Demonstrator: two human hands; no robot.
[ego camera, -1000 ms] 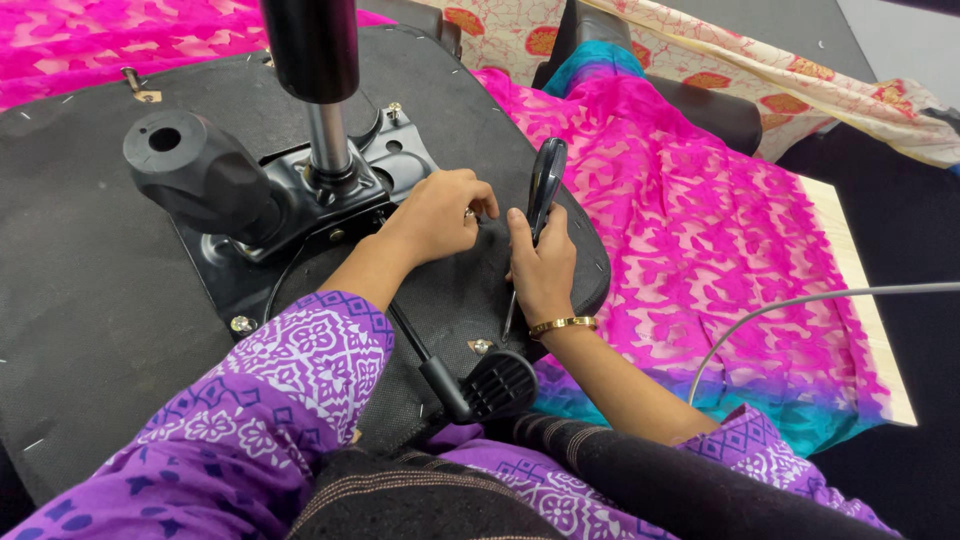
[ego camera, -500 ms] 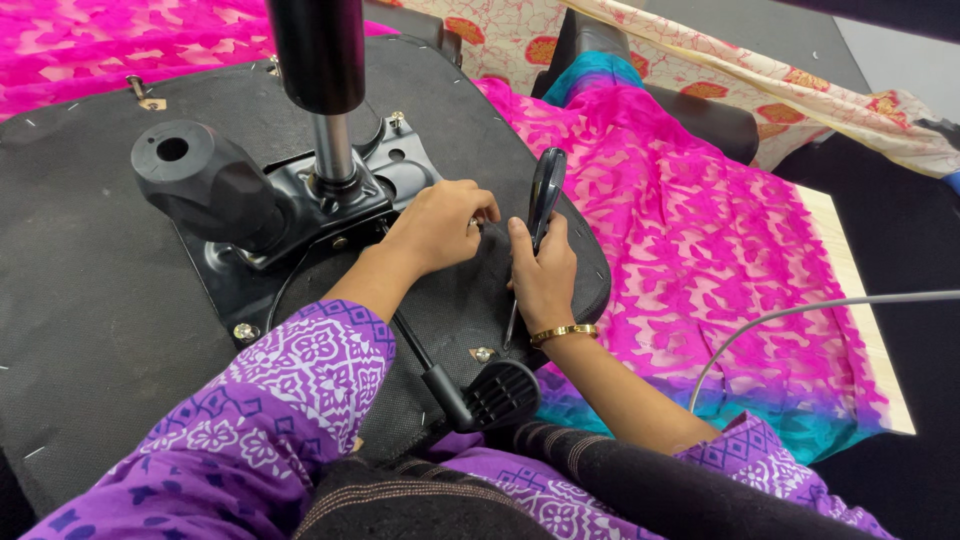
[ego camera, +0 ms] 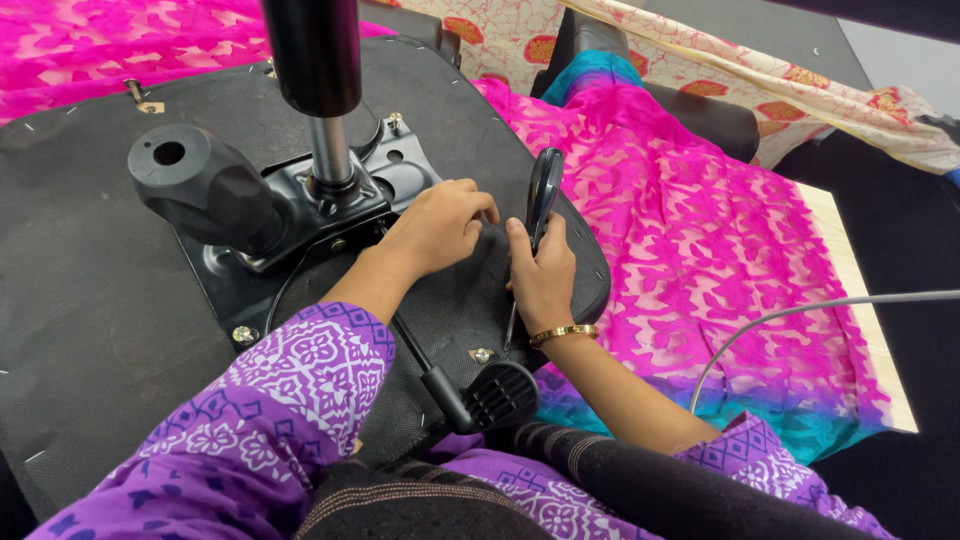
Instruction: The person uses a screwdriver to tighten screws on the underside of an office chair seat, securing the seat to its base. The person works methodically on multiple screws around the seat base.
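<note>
An office chair seat (ego camera: 90,330) lies upside down on the desk (ego camera: 860,300), its black fabric underside facing up, with the metal tilt mechanism plate (ego camera: 290,225) bolted to it and the gas lift cylinder (ego camera: 315,70) rising toward the camera. The right hand (ego camera: 545,280) is closed around a screwdriver (ego camera: 540,200) with a dark handle, held nearly upright, its thin shaft running down past the wrist toward a bolt (ego camera: 483,354) near the seat's front edge. The left hand (ego camera: 440,225) rests curled, fingertips down, on the seat fabric just beside the mechanism plate, gripping nothing that can be made out. Compared with a second ago the two hands have hardly shifted in relation to each other: the left was then laid a little flatter at the plate's corner and is now more bunched, while the right keeps the same grip on the tool. The view itself has drawn closer and tipped slightly, so the large black adjustment knob (ego camera: 205,185) sits more to the centre. That small change reads as fine positioning at one spot rather than a move to a new one. A black lever paddle (ego camera: 500,395) on its rod lies below the hands, another bolt (ego camera: 245,335) shows at the plate's near corner, and bright pink patterned cloth (ego camera: 720,260) covers the desk to the right, crossed by a grey cable (ego camera: 800,312).
</note>
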